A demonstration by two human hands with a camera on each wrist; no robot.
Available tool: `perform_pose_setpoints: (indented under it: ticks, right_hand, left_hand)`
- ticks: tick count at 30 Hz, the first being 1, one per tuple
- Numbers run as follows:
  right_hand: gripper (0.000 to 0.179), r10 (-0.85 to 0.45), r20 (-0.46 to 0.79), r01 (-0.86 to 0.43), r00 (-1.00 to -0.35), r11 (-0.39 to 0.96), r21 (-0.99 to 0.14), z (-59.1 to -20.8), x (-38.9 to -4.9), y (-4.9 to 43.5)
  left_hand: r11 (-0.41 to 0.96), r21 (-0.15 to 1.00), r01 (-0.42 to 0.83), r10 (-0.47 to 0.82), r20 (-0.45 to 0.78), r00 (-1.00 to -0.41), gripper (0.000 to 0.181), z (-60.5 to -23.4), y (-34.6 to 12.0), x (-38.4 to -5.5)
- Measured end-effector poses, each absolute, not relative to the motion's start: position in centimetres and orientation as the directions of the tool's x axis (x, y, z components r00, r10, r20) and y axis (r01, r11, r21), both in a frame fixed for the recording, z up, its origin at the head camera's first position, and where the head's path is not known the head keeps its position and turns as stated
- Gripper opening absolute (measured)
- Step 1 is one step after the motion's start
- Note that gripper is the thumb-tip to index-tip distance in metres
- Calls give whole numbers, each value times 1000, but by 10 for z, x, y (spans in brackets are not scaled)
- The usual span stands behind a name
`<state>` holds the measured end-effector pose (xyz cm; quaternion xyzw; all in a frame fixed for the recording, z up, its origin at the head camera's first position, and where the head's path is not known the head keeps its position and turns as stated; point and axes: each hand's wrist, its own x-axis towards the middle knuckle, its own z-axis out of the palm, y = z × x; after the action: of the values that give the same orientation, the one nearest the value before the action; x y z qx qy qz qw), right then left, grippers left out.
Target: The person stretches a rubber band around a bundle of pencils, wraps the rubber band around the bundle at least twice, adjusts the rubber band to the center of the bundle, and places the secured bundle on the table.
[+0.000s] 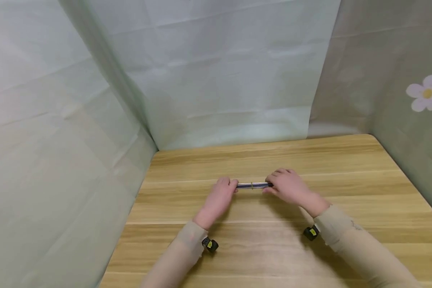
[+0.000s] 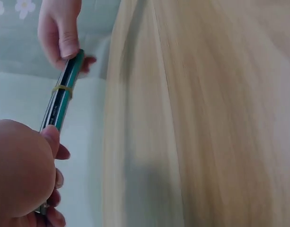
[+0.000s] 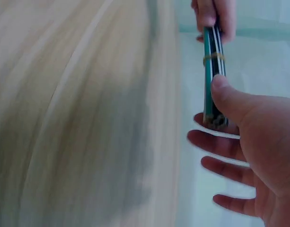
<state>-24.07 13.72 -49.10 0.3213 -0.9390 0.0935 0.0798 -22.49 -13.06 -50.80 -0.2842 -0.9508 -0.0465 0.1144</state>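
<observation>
A bundle of slim pencils (image 1: 253, 185), striped dark, green and silver, is held level above the table by both hands. A thin yellow rubber band (image 2: 63, 88) circles the bundle near its middle. My left hand (image 1: 220, 197) grips the left end, thumb along the top and fingers curled beneath; it hides much of that end. At the right end, my right hand (image 1: 289, 186) pinches the bundle between thumb and forefinger. Its other fingers (image 3: 227, 172) spread apart below, off the pencils. The blunt dark ends of the pencils (image 3: 215, 122) show just under the right thumb.
A wood-grain table (image 1: 252, 248) spans the space beneath the hands. Pale cloth walls (image 1: 230, 80) stand at the back and both sides, the right one printed with a white flower (image 1: 427, 93). A small black camera is strapped at each wrist.
</observation>
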Motion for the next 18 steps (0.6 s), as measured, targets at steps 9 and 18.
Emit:
perform_pose_setpoints:
  ticks: [9, 18]
  right_hand:
    - [32, -679, 212, -706, -703, 702, -91, -498, -245, 109]
    - [30, -607, 195, -630, -770, 773, -80, -501, -246, 118]
  left_hand:
    - [807, -47, 589, 585, 199, -786, 21, -511, -122, -225]
    - [863, 85, 498, 479, 176, -860, 18, -509, -126, -222]
